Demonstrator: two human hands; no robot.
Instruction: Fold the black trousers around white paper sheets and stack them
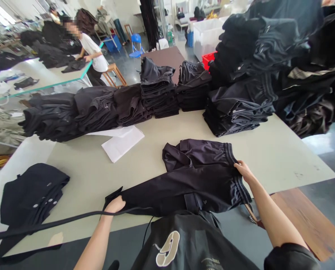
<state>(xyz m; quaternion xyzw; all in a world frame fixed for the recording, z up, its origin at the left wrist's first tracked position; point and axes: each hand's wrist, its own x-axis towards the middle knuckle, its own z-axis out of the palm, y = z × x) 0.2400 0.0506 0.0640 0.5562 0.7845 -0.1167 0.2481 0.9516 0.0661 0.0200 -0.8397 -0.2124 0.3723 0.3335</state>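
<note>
Black cargo pants (167, 185) with an elastic waistband lie across the table in front of me, waistband to the right. One leg stretches out to the left; the other is folded up behind it. My left hand (115, 204) is closed on the leg hem at the left end. At the waistband, my right hand (244, 170) pinches the fabric near its middle. A flap pocket shows on the near leg, close to my body.
Stacks of folded black garments (96, 107) line the table's far side, with another pile (237, 107) at the right. White paper (123, 142) lies mid-table. Folded dark garments (32, 195) lie at the left, near a black cable (57, 222). A person (92, 52) works at another table.
</note>
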